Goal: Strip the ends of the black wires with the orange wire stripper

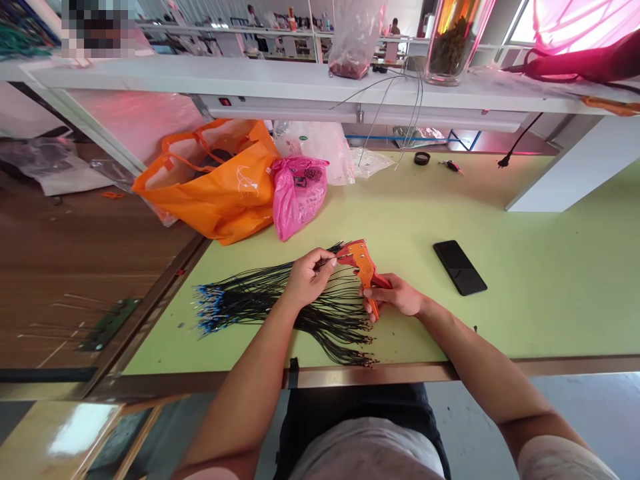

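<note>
My right hand (395,295) is wrapped around the handles of an orange and red wire stripper (364,267), held tilted above the table. My left hand (311,275) is closed in a pinch on a thin black wire whose end reaches the tool's jaws. Whether the jaws are clamped on that wire I cannot tell. Under and around my left hand lies a spread bundle of black wires (260,293). Blue-sleeved ends point left, and short copper-coloured ends fan out to the right.
An orange tote bag (235,200) and a pink plastic bag (300,197) stand behind the wires. A black phone (459,267) lies to the right. Farther back are a black tape roll (421,159) and a white shelf (280,80). A white support post (555,167) meets the green tabletop (530,287).
</note>
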{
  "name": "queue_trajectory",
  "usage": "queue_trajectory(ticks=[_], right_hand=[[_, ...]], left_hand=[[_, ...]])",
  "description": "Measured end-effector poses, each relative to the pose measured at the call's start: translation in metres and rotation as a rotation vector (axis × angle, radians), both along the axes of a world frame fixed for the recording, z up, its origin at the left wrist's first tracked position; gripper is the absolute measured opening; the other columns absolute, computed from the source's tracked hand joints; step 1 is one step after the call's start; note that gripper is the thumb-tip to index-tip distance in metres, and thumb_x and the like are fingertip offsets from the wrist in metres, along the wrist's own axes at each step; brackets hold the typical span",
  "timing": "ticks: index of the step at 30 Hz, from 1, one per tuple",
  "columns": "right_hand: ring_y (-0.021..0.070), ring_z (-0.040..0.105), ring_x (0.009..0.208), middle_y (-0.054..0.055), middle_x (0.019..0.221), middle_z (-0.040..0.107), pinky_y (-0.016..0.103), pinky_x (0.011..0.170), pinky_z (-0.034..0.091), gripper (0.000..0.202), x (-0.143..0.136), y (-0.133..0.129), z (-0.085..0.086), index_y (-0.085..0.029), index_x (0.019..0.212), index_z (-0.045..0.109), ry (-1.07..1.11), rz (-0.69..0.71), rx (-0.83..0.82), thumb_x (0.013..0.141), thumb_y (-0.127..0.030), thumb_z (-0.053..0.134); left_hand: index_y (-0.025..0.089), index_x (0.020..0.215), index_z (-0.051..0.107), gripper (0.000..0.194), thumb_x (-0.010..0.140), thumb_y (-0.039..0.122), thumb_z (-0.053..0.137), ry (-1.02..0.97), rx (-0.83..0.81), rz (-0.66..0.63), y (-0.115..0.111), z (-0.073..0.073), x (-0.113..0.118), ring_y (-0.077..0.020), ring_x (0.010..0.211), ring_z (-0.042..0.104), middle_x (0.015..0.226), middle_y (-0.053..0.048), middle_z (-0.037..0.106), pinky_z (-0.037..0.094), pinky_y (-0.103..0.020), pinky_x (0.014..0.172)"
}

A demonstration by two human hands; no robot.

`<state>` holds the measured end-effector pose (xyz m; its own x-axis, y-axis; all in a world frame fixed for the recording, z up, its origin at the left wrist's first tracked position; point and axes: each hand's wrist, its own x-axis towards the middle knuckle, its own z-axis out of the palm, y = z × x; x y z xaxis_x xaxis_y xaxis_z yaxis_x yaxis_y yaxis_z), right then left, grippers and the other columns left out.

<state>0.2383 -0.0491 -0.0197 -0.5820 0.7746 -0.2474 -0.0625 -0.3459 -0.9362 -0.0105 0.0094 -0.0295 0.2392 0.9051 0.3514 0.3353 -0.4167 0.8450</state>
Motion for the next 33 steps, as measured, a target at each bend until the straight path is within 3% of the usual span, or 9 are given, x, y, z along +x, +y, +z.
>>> queue_trajectory(ticks=[9, 15, 17, 19, 21, 24, 27, 30, 33], right_hand=[[0.0137, 0.063, 0.046, -0.002, 0.06, 0.063, 0.026, 0.05, 0.053, 0.044, -0.007, -0.003, 0.002, -0.017, 0.074, 0.055, -0.026, -0.049, 0.065, 0.083, -0.049, 0.084], [0.0081, 0.043, 0.031, -0.008, 0.043, 0.049, 0.022, 0.035, 0.037, 0.05, -0.01, -0.003, 0.002, -0.021, 0.066, 0.046, -0.085, -0.177, 0.117, 0.083, -0.048, 0.085], [0.0105, 0.055, 0.039, -0.004, 0.054, 0.06, 0.023, 0.042, 0.047, 0.045, -0.009, -0.003, 0.001, -0.018, 0.071, 0.053, -0.048, -0.13, 0.102, 0.082, -0.047, 0.086], [0.0167, 0.072, 0.06, 0.004, 0.075, 0.073, 0.028, 0.057, 0.058, 0.04, -0.004, 0.0, 0.001, -0.015, 0.087, 0.063, 0.013, -0.047, 0.069, 0.083, -0.047, 0.086], [0.0215, 0.078, 0.076, 0.008, 0.09, 0.077, 0.032, 0.068, 0.062, 0.044, 0.005, 0.004, -0.001, -0.014, 0.105, 0.066, 0.07, -0.03, 0.047, 0.084, -0.047, 0.086], [0.0234, 0.079, 0.078, 0.008, 0.092, 0.077, 0.036, 0.072, 0.062, 0.048, 0.023, 0.014, -0.003, -0.015, 0.115, 0.065, 0.14, -0.143, 0.049, 0.086, -0.049, 0.083], [0.0236, 0.078, 0.078, 0.006, 0.091, 0.076, 0.038, 0.074, 0.062, 0.046, 0.039, 0.023, -0.003, -0.018, 0.114, 0.065, 0.194, -0.326, 0.056, 0.084, -0.047, 0.083], [0.0233, 0.077, 0.077, 0.005, 0.089, 0.076, 0.04, 0.076, 0.062, 0.042, 0.046, 0.027, -0.003, -0.02, 0.111, 0.065, 0.193, -0.434, 0.047, 0.082, -0.043, 0.083], [0.0232, 0.078, 0.077, 0.005, 0.089, 0.076, 0.039, 0.076, 0.061, 0.043, 0.045, 0.027, -0.005, -0.019, 0.113, 0.066, 0.168, -0.457, 0.037, 0.081, -0.042, 0.083]], left_hand=[[0.019, 0.086, 0.064, 0.024, 0.096, 0.04, 0.059, 0.073, 0.1, 0.027, -0.004, 0.009, 0.002, -0.0116, 0.056, 0.045, 0.066, 0.003, 0.056, 0.038, -0.025, 0.057], [0.02, 0.084, 0.063, 0.022, 0.095, 0.038, 0.06, 0.053, 0.112, 0.058, -0.009, 0.012, 0.008, -0.0115, 0.057, 0.046, 0.067, 0.003, 0.057, 0.039, -0.024, 0.057], [0.019, 0.086, 0.065, 0.025, 0.095, 0.041, 0.06, 0.016, 0.078, 0.062, -0.008, 0.009, 0.008, -0.0112, 0.055, 0.044, 0.064, 0.004, 0.055, 0.038, -0.024, 0.055], [0.019, 0.09, 0.067, 0.027, 0.096, 0.045, 0.06, 0.004, 0.04, 0.071, -0.006, 0.006, 0.006, -0.0115, 0.055, 0.045, 0.065, 0.003, 0.057, 0.038, -0.024, 0.054], [0.019, 0.093, 0.069, 0.028, 0.096, 0.045, 0.059, 0.043, 0.027, 0.1, -0.002, 0.004, 0.003, -0.0125, 0.057, 0.05, 0.07, 0.001, 0.063, 0.042, -0.025, 0.057], [0.02, 0.095, 0.072, 0.024, 0.096, 0.04, 0.058, 0.221, 0.086, 0.11, 0.002, 0.001, -0.002, -0.0175, 0.074, 0.063, 0.086, -0.004, 0.073, 0.05, -0.029, 0.071], [0.022, 0.097, 0.076, 0.023, 0.097, 0.034, 0.056, 0.465, 0.142, 0.025, 0.004, -0.004, -0.001, -0.025, 0.099, 0.068, 0.101, -0.008, 0.076, 0.053, -0.036, 0.088], [0.023, 0.102, 0.079, 0.026, 0.099, 0.031, 0.054, 0.61, 0.129, -0.064, 0.002, -0.007, 0.003, -0.0273, 0.104, 0.068, 0.107, -0.009, 0.077, 0.054, -0.039, 0.091], [0.024, 0.105, 0.08, 0.029, 0.101, 0.03, 0.053, 0.651, 0.113, -0.135, -0.002, -0.005, 0.006, -0.0266, 0.106, 0.07, 0.112, -0.008, 0.079, 0.055, -0.039, 0.094]])
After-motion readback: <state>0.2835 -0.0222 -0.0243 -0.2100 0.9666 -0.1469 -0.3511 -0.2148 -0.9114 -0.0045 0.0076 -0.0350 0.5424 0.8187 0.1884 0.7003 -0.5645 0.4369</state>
